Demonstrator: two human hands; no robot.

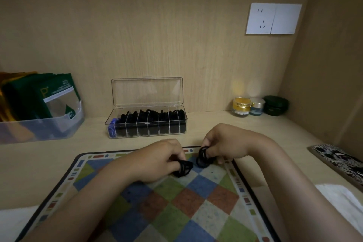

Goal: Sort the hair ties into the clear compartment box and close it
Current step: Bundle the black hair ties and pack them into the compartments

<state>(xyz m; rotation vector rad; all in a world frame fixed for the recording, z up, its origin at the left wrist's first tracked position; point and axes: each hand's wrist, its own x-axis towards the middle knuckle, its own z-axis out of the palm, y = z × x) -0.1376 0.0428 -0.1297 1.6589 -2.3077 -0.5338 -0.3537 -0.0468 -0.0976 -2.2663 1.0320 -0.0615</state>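
In the head view, the left hand (157,158) has its fingers (176,160) curled inward and pinched on a small bundle of black hair ties (183,168), which rests against the checked mat (196,202). The right hand (225,143) does the same just beside it, its fingers (211,150) bent and closed on a second bunch of black ties (203,156) that hangs in thin loops at the mat's far edge. The two bundles lie near each other but apart. The ties are slim, round, matte elastic rings. The mat is flat, with speckled diamonds of blue, green, rust and pale grey and a dark border dotted with small coloured bars. Behind it on the pale wood-grain tabletop (59,159) stands the clear compartment box (147,124), a long rectangle of hard see-through plastic with its hinged lid (147,92) raised against the back wall; thin dividers split it into a row of narrow cells, most of them packed with black ties, while the leftmost cell holds blue ones (112,125). To the left sits a frosted plastic bin (39,127) of dark green packets (53,94), one marked with a large letter P; its smaller print is too blurred to read. To the right stand a gold-banded jar (242,106), a smaller silver-lidded jar (257,105) and a dark green round case (276,105). A white wall socket (273,18) is set in the wooden back panel.
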